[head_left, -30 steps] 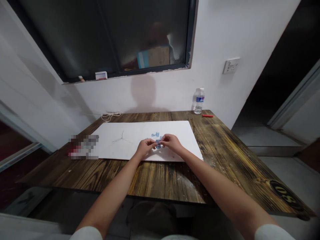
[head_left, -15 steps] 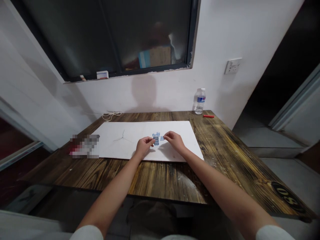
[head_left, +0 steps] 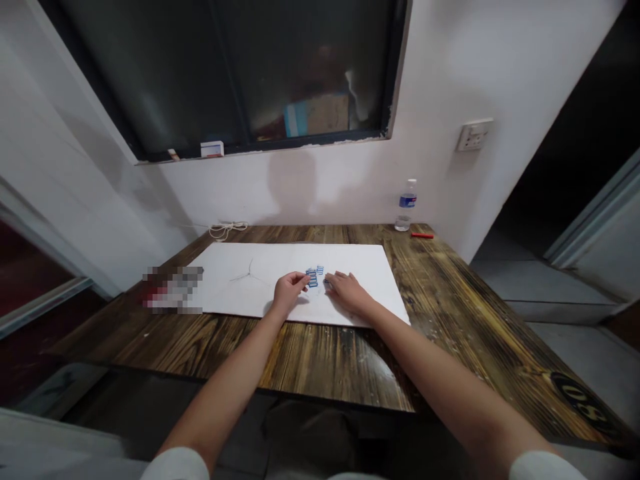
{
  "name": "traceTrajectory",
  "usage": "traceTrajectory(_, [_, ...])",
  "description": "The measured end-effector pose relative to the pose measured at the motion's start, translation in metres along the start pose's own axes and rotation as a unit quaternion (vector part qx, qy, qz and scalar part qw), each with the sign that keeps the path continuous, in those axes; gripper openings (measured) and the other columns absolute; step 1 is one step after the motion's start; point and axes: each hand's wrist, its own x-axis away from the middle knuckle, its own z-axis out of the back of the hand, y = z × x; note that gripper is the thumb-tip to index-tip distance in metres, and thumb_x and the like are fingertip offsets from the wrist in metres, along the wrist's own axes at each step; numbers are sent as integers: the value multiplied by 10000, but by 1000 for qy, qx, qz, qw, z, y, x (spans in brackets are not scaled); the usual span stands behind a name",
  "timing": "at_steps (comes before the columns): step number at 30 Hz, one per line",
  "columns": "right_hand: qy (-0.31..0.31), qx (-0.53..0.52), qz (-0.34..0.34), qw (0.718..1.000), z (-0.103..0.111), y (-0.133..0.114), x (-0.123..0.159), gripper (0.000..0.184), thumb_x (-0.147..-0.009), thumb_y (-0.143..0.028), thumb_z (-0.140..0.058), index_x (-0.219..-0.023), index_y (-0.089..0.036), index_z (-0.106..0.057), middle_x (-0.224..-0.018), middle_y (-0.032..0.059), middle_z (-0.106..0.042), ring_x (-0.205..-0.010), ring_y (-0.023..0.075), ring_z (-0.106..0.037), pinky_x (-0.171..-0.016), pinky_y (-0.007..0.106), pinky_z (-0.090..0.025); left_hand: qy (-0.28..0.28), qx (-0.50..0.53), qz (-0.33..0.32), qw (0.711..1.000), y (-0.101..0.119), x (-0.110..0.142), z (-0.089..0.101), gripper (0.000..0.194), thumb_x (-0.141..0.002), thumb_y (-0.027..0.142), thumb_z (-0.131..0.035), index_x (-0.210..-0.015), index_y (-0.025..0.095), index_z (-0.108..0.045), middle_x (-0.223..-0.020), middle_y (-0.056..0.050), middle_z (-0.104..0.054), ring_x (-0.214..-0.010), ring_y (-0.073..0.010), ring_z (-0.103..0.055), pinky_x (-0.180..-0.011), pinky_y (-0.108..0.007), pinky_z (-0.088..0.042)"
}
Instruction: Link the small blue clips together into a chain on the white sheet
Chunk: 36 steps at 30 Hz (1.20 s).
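Small blue looped pieces that look like paper clips (head_left: 313, 279) form a short row on the white board (head_left: 270, 257). My left hand (head_left: 288, 292) is at the row's left edge, thumb and fingertips pinched together on it. A smaller group of blue clips (head_left: 320, 270) lies just beyond, to the right. My right hand (head_left: 349, 293) rests low over the board with its fingers stretched forward. Its fingertips touch a blue piece that they partly cover.
Thin dark lines (head_left: 249, 274) meet in a three-armed shape on the board's left. A blurred-out item (head_left: 175, 290) lies at its left end. Behind are a white cable (head_left: 227, 229), a water bottle (head_left: 405, 207) and a red pen-like stick (head_left: 423, 235) on the wooden table (head_left: 320, 363).
My right hand has flattened from a raised pinch, its fingers now down on the board over the nearby blue piece. My left hand has stayed by the row. The view has shifted slightly.
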Motion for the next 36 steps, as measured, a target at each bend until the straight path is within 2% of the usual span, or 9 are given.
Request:
traceTrajectory(6, [-21, 28, 22, 999, 16, -1, 1, 265, -886, -289, -494, -1088, -174, -622, -1039, 110, -677, -1027, 221, -579, -899, 308, -340, -2, -4, 0, 1000, -4, -1, 0, 329, -617, 460, -731, -706, 151, -664, -580, 0, -618, -511, -102, -533, -496, -226, -441])
traceTrajectory(14, [-51, 24, 65, 996, 35, 6, 4, 190, -812, -274, -606, -964, -204, -695, -907, 62, -711, -833, 193, -628, -700, 241, -382, 7, -14, -1, 1000, -8, -4, 2, 353, -617, 474, -729, -729, 145, -665, -574, 1, -607, -521, -105, -529, -482, -221, -405])
traceTrajectory(17, [-51, 21, 84, 995, 37, 8, 5, 186, -804, -257, -623, -963, -187, -690, -899, 67, -704, -830, 187, -618, -698, 238, -384, 6, -17, 0, 1000, -9, -5, 4, 337, -631, 461, -721, -730, 144, -663, -568, 1, -604, -522, -103, -525, -480, -216, -398])
traceTrajectory(23, [-31, 34, 139, 989, 28, 9, 3, 152, -832, -188, -575, -940, -140, -671, -969, 100, -674, -947, 192, -579, -808, 250, -389, 8, -8, 1, 1000, -9, -6, 4, 305, -636, 437, -724, -725, 150, -668, -567, 3, -608, -517, -95, -522, -476, -205, -386])
traceTrajectory(29, [-65, 95, 131, 985, 27, 2, 3, 194, -874, -165, -481, -914, -122, -665, -912, 120, -672, -884, 199, -597, -761, 266, -402, 12, -7, 0, 1000, -8, -5, 3, 312, -622, 444, -729, -713, 151, -671, -548, 1, -601, -508, -102, -522, -466, -213, -385])
traceTrajectory(36, [-66, 119, 107, 985, 24, -1, 2, 224, -856, -106, -444, -943, -121, -650, -884, 121, -677, -835, 202, -616, -721, 270, -412, 4, -7, -1, 1000, -7, -5, 3, 308, -632, 439, -728, -720, 150, -671, -562, -1, -608, -514, -101, -527, -472, -214, -389])
